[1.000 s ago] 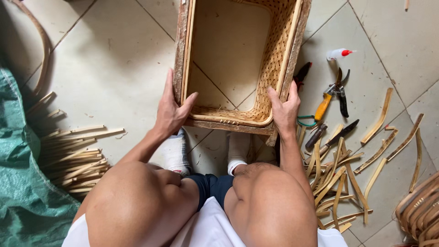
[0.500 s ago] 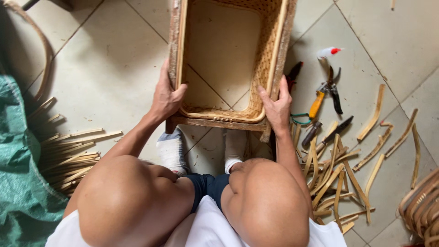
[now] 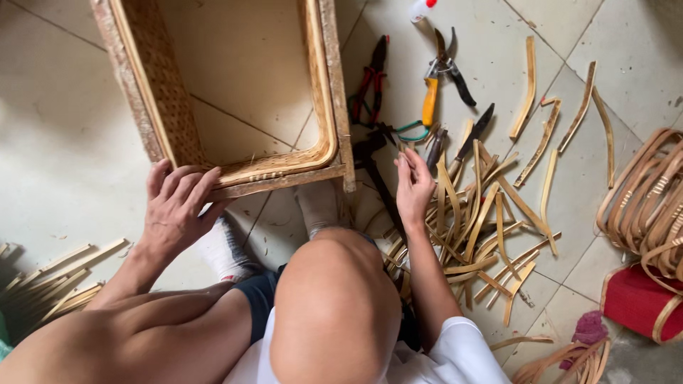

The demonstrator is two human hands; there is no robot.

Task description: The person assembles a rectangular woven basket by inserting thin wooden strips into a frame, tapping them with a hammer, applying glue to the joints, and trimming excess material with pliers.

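Resting on bottomless woven frame [image 3: 235, 92]: left hand [image 3: 174, 206]

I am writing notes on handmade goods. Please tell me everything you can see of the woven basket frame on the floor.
The woven basket frame is a rectangular, open box of pale tan cane or bamboo. Its walls are finely woven, edged by smooth bent strips with rounded corners and rougher outer slats. It has no bottom: floor tiles show through. It stands on the tiled floor, turned slightly, its far end cut off by the picture. The left hand rests on its near edge, fingers spread flat. The right hand is apart from it, over loose strips.
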